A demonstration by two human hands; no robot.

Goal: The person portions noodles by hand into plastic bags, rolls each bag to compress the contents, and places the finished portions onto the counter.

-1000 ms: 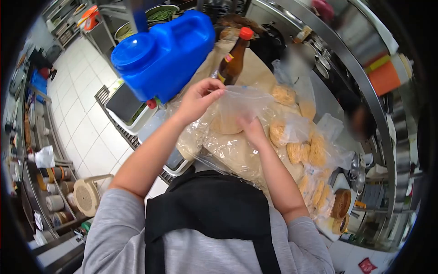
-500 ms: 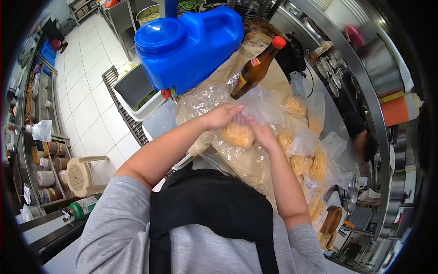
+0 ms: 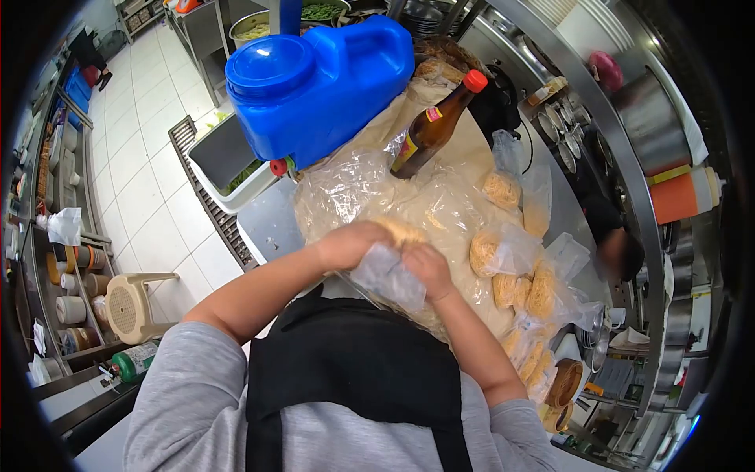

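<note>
A clear plastic bag of noodles [image 3: 403, 230] lies between my two hands on the plastic-covered brown paper. The yellow noodles are at the far side, and the loose film of the bag hangs towards my apron. My left hand [image 3: 354, 245] is closed on the bag's left side, its fingers partly hidden and blurred. On the other side, my right hand [image 3: 427, 271] has its fingers curled around the gathered film. Several more bagged noodles [image 3: 540, 289] lie to the right. Beyond my hands, a brown bottle with a red cap [image 3: 429, 138] stands on the paper.
A large blue plastic jug [image 3: 322, 86] stands at the back left, beside a white tub [image 3: 233, 197] with a dark lid. A beige stool [image 3: 130, 307] is on the tiled floor. Metal shelving [image 3: 645, 185] curves along the right, where another person's head shows.
The bag has turned: its noodle end now points away from me and its loose end towards me. Both hands have moved nearer my body and closed in around it.
</note>
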